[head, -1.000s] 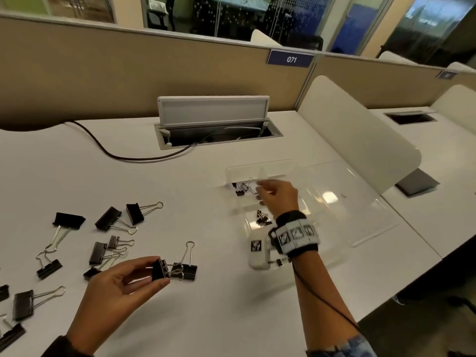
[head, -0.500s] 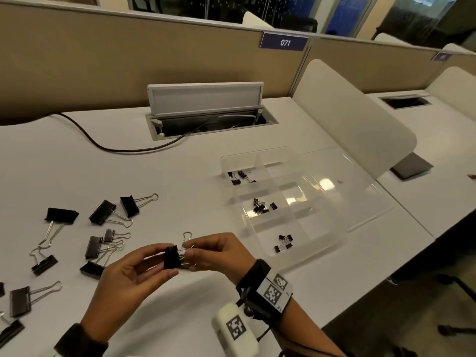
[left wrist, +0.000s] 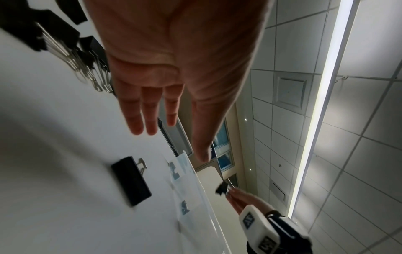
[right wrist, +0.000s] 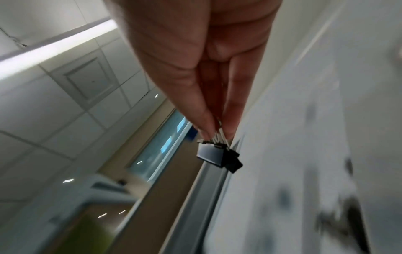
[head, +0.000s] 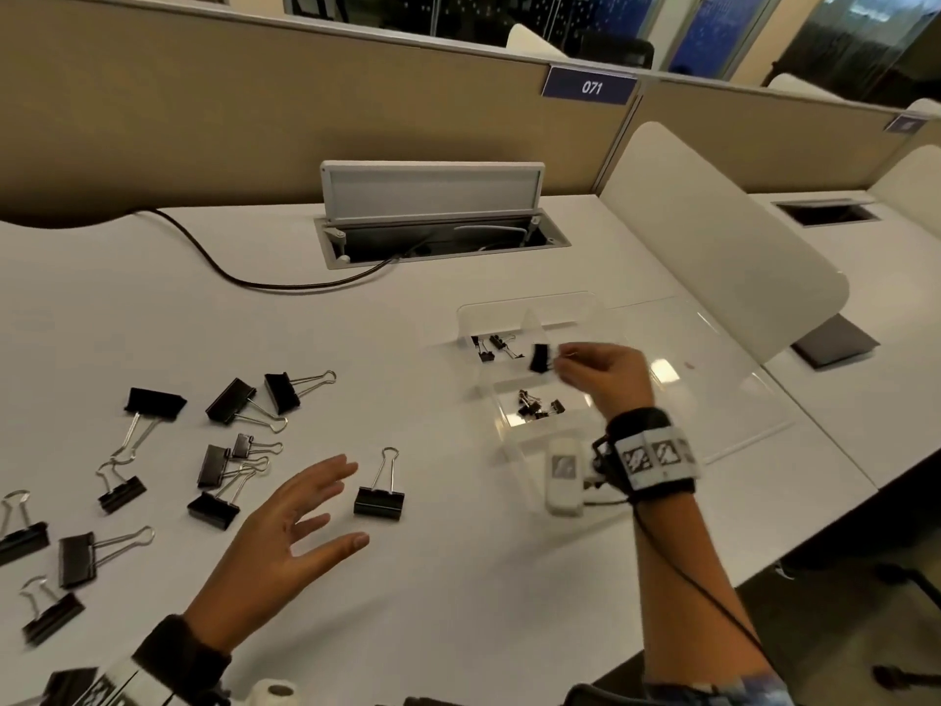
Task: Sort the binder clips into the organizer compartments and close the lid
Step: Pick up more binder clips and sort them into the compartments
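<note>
In the head view, the right hand [head: 606, 375] has a pinching grip on a binder clip [head: 540, 358] by its wire handles; the organizer [head: 524, 318] lies directly below. The left hand [head: 285, 532] is spread and empty. In the right wrist view, the clip body hangs beyond the fingertips [right wrist: 208, 130].

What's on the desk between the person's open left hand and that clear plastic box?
In the head view, one black binder clip stands on the white desk between the left hand and the clear organizer; otherwise that stretch is bare.
</note>
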`<state>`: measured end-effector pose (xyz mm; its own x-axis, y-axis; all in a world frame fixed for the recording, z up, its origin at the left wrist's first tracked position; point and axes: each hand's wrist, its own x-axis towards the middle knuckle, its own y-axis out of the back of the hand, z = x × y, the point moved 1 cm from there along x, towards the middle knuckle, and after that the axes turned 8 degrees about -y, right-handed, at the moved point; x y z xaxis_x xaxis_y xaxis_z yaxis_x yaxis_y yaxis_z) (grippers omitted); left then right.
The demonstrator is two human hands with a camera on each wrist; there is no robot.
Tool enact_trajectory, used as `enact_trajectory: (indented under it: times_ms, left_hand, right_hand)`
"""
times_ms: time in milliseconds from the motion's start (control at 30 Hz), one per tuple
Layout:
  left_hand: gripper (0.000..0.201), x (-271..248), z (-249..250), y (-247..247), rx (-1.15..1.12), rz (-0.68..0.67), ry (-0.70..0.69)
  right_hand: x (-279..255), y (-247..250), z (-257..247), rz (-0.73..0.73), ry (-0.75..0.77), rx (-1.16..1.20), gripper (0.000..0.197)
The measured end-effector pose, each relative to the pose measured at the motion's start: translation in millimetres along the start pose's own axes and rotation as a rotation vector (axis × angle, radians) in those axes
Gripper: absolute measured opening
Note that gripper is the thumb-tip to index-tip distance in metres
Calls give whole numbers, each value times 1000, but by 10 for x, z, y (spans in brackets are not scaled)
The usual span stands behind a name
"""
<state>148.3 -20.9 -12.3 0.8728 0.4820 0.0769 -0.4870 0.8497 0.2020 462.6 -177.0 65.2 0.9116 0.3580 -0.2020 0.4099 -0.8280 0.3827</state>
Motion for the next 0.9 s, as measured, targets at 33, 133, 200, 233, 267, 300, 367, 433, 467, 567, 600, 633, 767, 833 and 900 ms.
enact_trajectory:
  times_ms: [33,133,200,233,267,300,367,433,467,567,600,633,767,833,900]
  left_hand:
    - [67,-16,-19,12,28,-18,12]
    - [63,-49,-48,17,63,-47,19]
    - [64,-65,-60,15,69,-63,23]
    - [65,-72,-64,15,72,-74,30]
    - [66,-81,-68,17,78,-83,36]
    - [67,-92,-73,20,85,-91,41]
    - [68,-118,-83,34,94,-91,54]
    - [64,-142,-95,57,101,-80,72]
    - [61,-153,-100,70,108,-77,76]
    - [55,-193,-115,125,145,-60,89]
    - [52,-211,-121,148,159,-46,96]
    - [50,-230,-128,171,172,-29,104]
    - [38,-294,-132,291,261,69,110]
    - [36,-327,-139,377,331,138,111]
    - [35,-370,-152,474,427,203,118]
  right_hand:
    - [154,113,44,83,-20,-60,25]
    - [475,318,151,212,-97,-236,24]
    - [587,359,194,215,-139,-320,24]
    - [625,365,219,214,-149,-364,24]
    - [644,368,243,213,-156,-410,24]
    - [671,370,272,213,-152,-449,25]
    - [693,392,303,229,-142,-526,24]
    - [650,414,271,235,-133,-596,22]
    - [609,414,237,238,-124,-618,22]
    - [429,320,66,220,-39,-625,23]
    - [354,256,1,202,1,-611,23]
    - [278,179,-61,179,49,-595,23]
    - [-77,-334,-259,38,273,-561,21]
    - [-253,-698,-286,-77,359,-559,19]
    - [-425,-1087,-250,-220,416,-562,17]
